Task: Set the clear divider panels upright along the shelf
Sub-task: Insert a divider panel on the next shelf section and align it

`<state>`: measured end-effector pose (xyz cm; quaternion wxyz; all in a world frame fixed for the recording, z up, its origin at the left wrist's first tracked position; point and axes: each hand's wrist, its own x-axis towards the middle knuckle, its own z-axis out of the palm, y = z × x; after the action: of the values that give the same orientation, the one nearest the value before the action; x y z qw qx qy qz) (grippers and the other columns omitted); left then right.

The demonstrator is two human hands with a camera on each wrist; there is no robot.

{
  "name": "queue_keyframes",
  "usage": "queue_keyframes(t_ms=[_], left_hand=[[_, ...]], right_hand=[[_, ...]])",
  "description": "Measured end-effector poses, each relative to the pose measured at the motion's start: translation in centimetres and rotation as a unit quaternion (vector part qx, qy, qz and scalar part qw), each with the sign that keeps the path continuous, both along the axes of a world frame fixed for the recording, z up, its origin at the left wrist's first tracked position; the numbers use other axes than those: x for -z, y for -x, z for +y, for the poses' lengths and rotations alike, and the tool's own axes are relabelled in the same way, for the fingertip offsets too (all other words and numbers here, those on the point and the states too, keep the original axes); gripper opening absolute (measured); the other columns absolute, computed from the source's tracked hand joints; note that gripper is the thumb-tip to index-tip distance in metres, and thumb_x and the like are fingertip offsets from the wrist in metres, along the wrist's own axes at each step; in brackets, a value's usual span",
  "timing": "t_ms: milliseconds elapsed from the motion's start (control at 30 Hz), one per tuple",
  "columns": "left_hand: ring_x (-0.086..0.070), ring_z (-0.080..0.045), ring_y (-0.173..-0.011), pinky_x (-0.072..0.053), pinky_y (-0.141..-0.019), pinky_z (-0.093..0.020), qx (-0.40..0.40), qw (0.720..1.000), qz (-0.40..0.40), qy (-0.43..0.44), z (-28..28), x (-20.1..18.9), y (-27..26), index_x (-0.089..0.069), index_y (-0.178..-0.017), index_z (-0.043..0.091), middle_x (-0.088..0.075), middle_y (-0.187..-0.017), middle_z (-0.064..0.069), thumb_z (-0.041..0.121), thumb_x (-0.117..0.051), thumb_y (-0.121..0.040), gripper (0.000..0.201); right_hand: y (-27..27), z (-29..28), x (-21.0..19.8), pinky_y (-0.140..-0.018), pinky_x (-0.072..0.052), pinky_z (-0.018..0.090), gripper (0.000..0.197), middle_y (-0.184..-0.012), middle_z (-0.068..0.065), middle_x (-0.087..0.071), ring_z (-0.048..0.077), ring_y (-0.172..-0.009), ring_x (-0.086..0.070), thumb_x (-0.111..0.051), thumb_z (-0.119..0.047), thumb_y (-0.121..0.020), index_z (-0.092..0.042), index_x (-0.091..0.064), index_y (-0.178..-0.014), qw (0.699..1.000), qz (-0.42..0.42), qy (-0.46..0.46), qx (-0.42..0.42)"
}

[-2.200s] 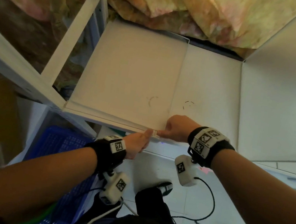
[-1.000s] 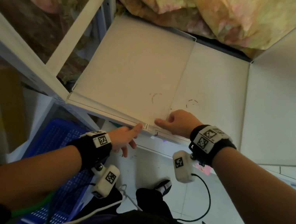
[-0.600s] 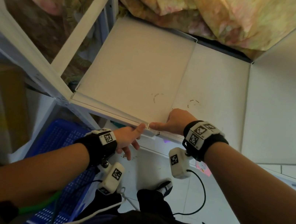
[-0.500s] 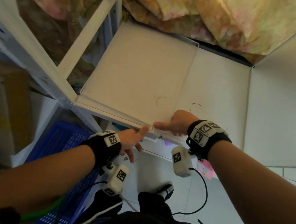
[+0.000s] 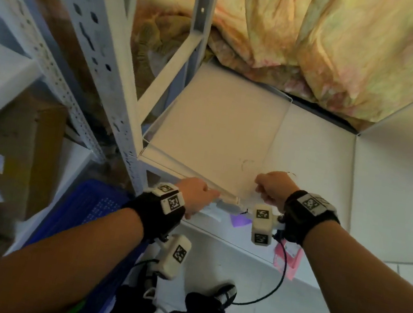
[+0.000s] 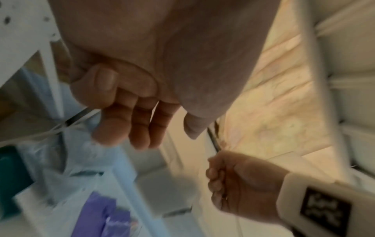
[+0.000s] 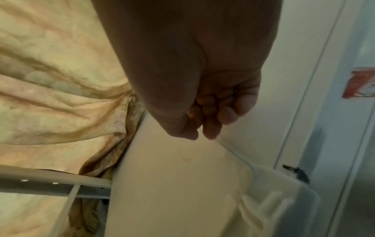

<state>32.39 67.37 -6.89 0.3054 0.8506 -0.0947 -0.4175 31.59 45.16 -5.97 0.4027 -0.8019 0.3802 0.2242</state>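
Note:
A clear divider panel [image 5: 219, 136] covers the left half of the white shelf [image 5: 313, 157], its thin edges showing at the back and down the middle. My right hand [image 5: 265, 190] is curled into a fist at the panel's near right corner. In the right wrist view the right hand [image 7: 205, 134] pinches the panel [image 7: 274, 192] by its edge between thumb and forefinger. My left hand [image 5: 201, 196] rests at the shelf's front lip just left of that corner. The left wrist view shows the left hand [image 6: 142, 125] with fairly straight fingers holding nothing, and the right hand [image 6: 223, 181] curled beyond it.
A perforated white upright [image 5: 101, 45] and a diagonal brace [image 5: 170, 69] stand left of the shelf. A white side wall [image 5: 400, 173] closes its right end. Patterned cloth [image 5: 326, 40] hangs behind. Below left are a blue crate [image 5: 94, 209] and a cardboard box [image 5: 25, 149].
My right hand has lifted slightly off the shelf, now fisted on the panel's corner. The left hand has moved up against the front lip. The head view has swung left.

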Motion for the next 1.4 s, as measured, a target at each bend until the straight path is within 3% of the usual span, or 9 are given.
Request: queue_keyframes(t_ms=[100, 200, 367, 533, 733, 900, 1100, 1266, 1400], left_hand=[[-0.055, -0.025, -0.082, -0.044, -0.073, -0.036, -0.002, 0.989, -0.148, -0.02, 2.6, -1.6, -2.3, -0.052, -0.094, 0.014, -0.057, -0.091, -0.007, 0.036, -0.048, -0.094, 0.023], [-0.048, -0.029, -0.11, -0.041, -0.09, -0.04, 0.029, 0.96, -0.261, -0.097, 4.1, -1.1, -4.4, -0.045, -0.12, 0.016, -0.049, -0.123, -0.009, 0.03, -0.046, -0.092, 0.032], [-0.021, -0.035, -0.136, -0.022, -0.112, -0.05, 0.112, 0.951, -0.225, -0.177, 4.2, 1.4, -4.9, -0.032, -0.135, 0.017, -0.022, -0.151, -0.009, 0.025, -0.043, -0.086, 0.05], [-0.034, -0.032, -0.127, -0.033, -0.104, -0.048, 0.095, 0.955, -0.231, -0.158, 4.7, 0.5, -5.3, -0.034, -0.131, 0.017, -0.035, -0.14, -0.009, 0.032, -0.045, -0.083, 0.052], [-0.035, -0.031, -0.131, -0.036, -0.105, -0.045, 0.086, 0.951, -0.273, -0.117, 4.8, -1.7, -5.4, -0.013, -0.149, 0.018, -0.028, -0.149, -0.007, 0.037, -0.048, -0.088, 0.073], [-0.046, -0.033, -0.122, -0.042, -0.098, -0.049, 0.088, 0.938, -0.317, -0.11, 4.1, -4.0, -5.0, -0.003, -0.149, 0.032, -0.033, -0.145, -0.006, 0.046, -0.041, -0.092, 0.07], [-0.062, -0.024, -0.087, -0.05, -0.086, -0.046, 0.089, 0.948, -0.304, 0.006, 1.5, -7.0, -3.0, -0.002, -0.148, 0.04, -0.063, -0.103, -0.007, 0.05, -0.03, -0.098, 0.058], [-0.062, -0.021, -0.076, -0.053, -0.08, -0.045, 0.1, 0.947, -0.299, 0.06, -1.5, -7.6, -1.7, -0.008, -0.143, 0.042, -0.062, -0.092, -0.005, 0.056, -0.025, -0.097, 0.051], [-0.062, -0.029, -0.082, -0.051, -0.082, -0.049, 0.121, 0.951, -0.284, 0.015, -4.2, -6.4, 0.3, 0.004, -0.141, 0.046, -0.057, -0.104, -0.009, 0.066, -0.018, -0.091, 0.058]], right_hand=[[0.0, -0.5, -0.4, -0.044, -0.046, 0.022, 0.014, -0.075, 0.013, -0.065, 0.023, -0.055, -0.056, -0.057, -0.014, -0.091, -0.003, -0.057, -0.082, 0.995, -0.008, -0.03, 0.094], [0.0, -0.3, 0.0, -0.063, -0.048, 0.032, 0.022, -0.072, 0.016, -0.065, 0.028, -0.069, -0.058, -0.065, -0.021, -0.087, -0.001, -0.056, -0.09, 0.985, -0.002, -0.092, 0.147], [-0.2, 0.5, 1.0, -0.073, -0.044, 0.04, 0.037, -0.076, 0.013, -0.059, 0.027, -0.072, -0.055, -0.07, -0.026, -0.083, 0.0, -0.059, -0.106, 0.974, -0.015, -0.141, 0.179], [-0.5, 2.6, -1.5, -0.067, -0.047, 0.034, 0.021, -0.083, 0.01, -0.057, 0.026, -0.074, -0.054, -0.066, -0.024, -0.091, -0.005, -0.06, -0.086, 0.963, -0.079, -0.185, 0.179], [0.4, 2.6, -10.0, -0.047, -0.05, 0.027, 0.01, -0.094, 0.016, -0.069, 0.026, -0.066, -0.07, -0.048, -0.018, -0.099, -0.01, -0.052, -0.104, 0.914, -0.259, -0.27, 0.159], [2.6, -1.1, -17.6, -0.04, -0.049, 0.02, 0.013, -0.074, 0.016, -0.07, 0.021, -0.049, -0.064, -0.048, -0.011, -0.093, -0.001, -0.057, -0.095, 0.875, -0.315, -0.32, 0.18], [5.1, -3.5, -21.3, -0.054, -0.057, 0.028, 0.053, -0.098, 0.014, -0.06, 0.027, -0.075, -0.068, -0.061, -0.05, -0.082, -0.016, -0.051, -0.121, 0.844, -0.383, -0.336, 0.167], [7.1, -0.5, -21.1, -0.071, -0.06, 0.041, 0.075, -0.117, 0.01, -0.067, 0.029, -0.099, -0.071, -0.057, -0.076, -0.072, -0.023, -0.056, -0.124, 0.879, -0.391, -0.271, 0.006], [6.8, 2.3, -17.7, -0.062, -0.057, 0.036, 0.031, -0.094, 0.008, -0.071, 0.027, -0.078, -0.071, -0.064, -0.046, -0.088, -0.023, -0.061, -0.109, 0.952, -0.281, -0.053, -0.109]])
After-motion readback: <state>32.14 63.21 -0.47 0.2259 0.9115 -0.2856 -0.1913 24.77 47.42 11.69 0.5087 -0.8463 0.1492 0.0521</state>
